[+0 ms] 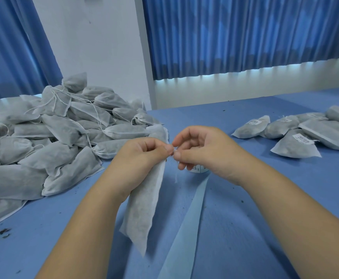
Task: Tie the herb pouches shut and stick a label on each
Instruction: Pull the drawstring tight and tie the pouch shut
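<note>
Looking down through the head camera, I find several things hard to read. The label roll sits on the table mostly hidden behind the right hand. Only a white sliver shows, its print too small for me to read. A pale blue backing strip runs from it toward the table's near edge, where the frame cuts it off. The drawstring is a thin thread with one loose end dangling just below the fingertips. Fingers cover the rest, so I cannot tell whether it is knotted.

The heap of pouches along the left edge is cut off by the frame. Each is white non-woven fabric stuffed full, the filling showing through as grey, with strings trailing loose. The labelled pouches lie near the far right edge with white stickers facing up, their text unreadable. Herb crumbs lie at the near left corner.

The pouch in work hangs tilted above the middle of the table, toward the near edge. It is long and narrow, and its lower corner is blurred. The left hand grips its gathered neck with curled fingers. The right hand pinches the drawstring between thumb and forefinger at that neck, and the fingertips of both hands meet.
</note>
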Available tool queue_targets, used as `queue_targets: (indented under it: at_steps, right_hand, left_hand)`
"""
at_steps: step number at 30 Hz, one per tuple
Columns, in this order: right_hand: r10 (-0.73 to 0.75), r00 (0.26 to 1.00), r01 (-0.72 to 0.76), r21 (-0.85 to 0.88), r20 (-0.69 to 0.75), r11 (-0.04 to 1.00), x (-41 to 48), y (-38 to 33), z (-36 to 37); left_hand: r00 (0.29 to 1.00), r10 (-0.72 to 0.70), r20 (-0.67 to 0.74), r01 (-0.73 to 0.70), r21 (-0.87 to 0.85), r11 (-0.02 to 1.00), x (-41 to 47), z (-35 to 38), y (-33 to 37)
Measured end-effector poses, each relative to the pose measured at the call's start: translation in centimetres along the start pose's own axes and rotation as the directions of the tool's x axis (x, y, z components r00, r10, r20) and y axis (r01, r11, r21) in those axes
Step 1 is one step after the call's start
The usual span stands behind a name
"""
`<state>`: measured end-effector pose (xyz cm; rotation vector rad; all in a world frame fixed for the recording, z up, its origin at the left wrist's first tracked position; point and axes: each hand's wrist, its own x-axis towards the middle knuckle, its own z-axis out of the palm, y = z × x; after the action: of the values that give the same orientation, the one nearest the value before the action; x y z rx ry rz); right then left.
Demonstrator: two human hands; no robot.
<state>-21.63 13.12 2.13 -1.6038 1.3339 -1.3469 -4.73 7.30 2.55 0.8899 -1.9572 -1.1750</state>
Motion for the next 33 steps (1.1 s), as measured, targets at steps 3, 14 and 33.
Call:
queue_targets:
  at_steps: [3,14,33]
  right_hand:
    - [-0.003,0.997,-0.004,-0.092,-0.072,0.996,0.15,-0.04,0.29]
    - [-0.132,0.972,0.056,-0.354,-0.195,0.933,0.27,-0.05,0.7]
    - [0.095,0.988,-0.124,-0.262,-0.12,0.957,0.08,-0.01,0.56]
  left_hand:
    - [1.0,0.013,-0.028,-0.012,0.046,0.999,0.15,0.16,-0.14]
    - [0.992,0.039,-0.119,-0.03,0.076,0.997,0.57,0.51,-0.62]
    - [0.981,0.114,-0.156,-0.084,0.183,0.98,0.57,0.74,-0.7]
